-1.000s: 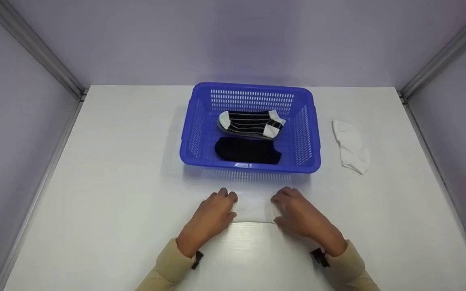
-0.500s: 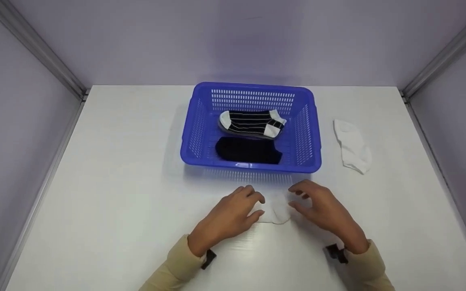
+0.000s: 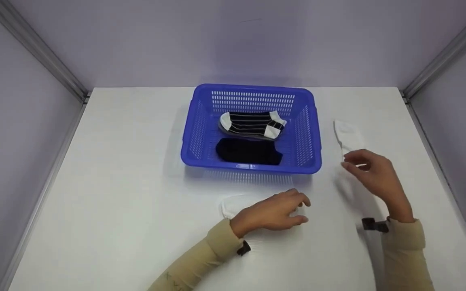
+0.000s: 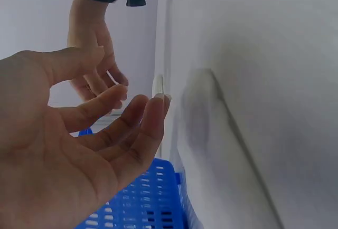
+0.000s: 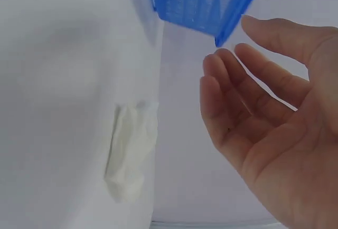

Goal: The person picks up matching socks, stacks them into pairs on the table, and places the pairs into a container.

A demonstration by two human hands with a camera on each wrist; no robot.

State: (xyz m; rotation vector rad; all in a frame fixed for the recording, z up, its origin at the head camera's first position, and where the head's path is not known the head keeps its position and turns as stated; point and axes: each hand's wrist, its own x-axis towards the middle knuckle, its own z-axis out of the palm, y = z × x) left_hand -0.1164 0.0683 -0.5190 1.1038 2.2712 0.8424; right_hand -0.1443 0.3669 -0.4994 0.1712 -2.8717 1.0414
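Note:
My left hand (image 3: 275, 211) hovers above a white sock (image 3: 233, 204) lying flat in front of the basket, covering much of it in the head view; its fingers are loosely bent around nothing. In the left wrist view that sock (image 4: 211, 150) lies on the table beside the hand. My right hand (image 3: 372, 173) is held over the near end of a second white sock (image 3: 348, 135), right of the basket. Its fingers are relaxed and apart from the sock (image 5: 129, 152) in the right wrist view.
A blue plastic basket (image 3: 190, 133) stands at the back middle of the white table (image 3: 123, 161). Inside lie a black sock (image 3: 249, 151) and, behind it, black-and-white striped socks (image 3: 251, 124). Grey walls (image 3: 265, 40) enclose the table at the back and sides.
Both hands have come off the near white sock. My right hand has moved right and away from me to the other white sock; my left hand has shifted right.

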